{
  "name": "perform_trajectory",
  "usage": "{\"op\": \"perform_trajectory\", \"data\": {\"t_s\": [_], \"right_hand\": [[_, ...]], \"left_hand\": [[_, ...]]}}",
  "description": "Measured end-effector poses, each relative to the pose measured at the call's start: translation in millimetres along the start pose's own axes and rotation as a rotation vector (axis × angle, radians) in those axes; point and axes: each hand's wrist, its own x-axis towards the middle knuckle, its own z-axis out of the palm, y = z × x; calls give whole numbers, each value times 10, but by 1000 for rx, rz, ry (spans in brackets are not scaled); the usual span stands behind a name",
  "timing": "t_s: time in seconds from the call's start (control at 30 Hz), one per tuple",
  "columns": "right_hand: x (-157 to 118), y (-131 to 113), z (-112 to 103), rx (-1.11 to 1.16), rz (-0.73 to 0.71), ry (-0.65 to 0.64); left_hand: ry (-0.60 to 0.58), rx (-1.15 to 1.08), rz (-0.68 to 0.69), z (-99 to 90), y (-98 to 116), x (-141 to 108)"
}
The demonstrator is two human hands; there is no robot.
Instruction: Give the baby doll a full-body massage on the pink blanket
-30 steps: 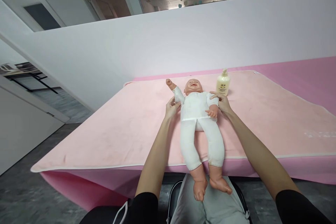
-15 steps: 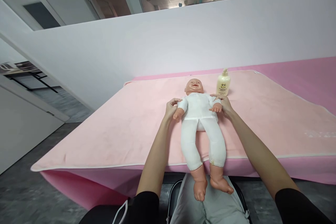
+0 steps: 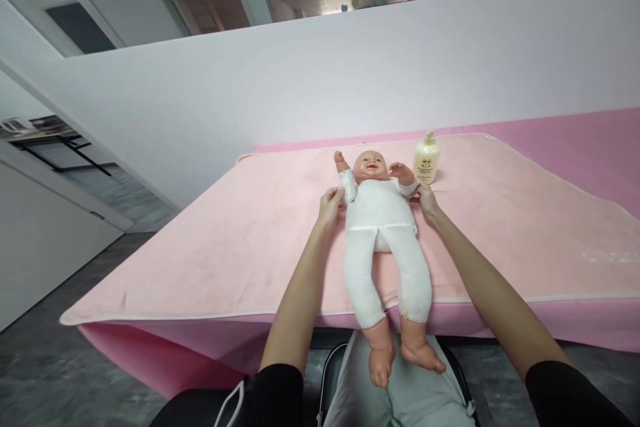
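Observation:
A baby doll (image 3: 380, 207) with a white cloth body lies face up on a pink blanket (image 3: 260, 233), head toward the wall and bare feet over the table's front edge. Both of its arms are raised beside its head. My left hand (image 3: 331, 205) is closed on the doll's arm at the left, around the white sleeve. At the other side my right hand (image 3: 427, 200) pinches the opposite sleeve near the elbow. Just beyond that hand stands a pale yellow pump bottle (image 3: 427, 159), upright on the blanket.
A white wall (image 3: 320, 80) rises behind the table, with a window above it. Pink cloth (image 3: 590, 147) covers the table under the blanket. My legs (image 3: 400, 387) are below the front edge, and a chair part (image 3: 195, 407) is at lower left.
The doll's two arms have swung up from beside its body to beside its head, with my hands on the sleeves. The bottle and the doll's body stay in place.

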Motion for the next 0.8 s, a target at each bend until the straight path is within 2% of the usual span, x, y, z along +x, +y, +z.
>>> {"op": "perform_trajectory", "data": {"t_s": [0.13,0.4,0.67,0.8], "right_hand": [[31,43,15,-82,-34,7],[83,136,16,-206,-213,6],[78,165,9,-228,-217,-5],[76,185,22,-182,-223,69]], "left_hand": [[9,32,-22,3,-2,-2],[24,37,-80,27,33,-13],[22,22,-110,24,6,-7],[30,45,-117,23,2,4]]}}
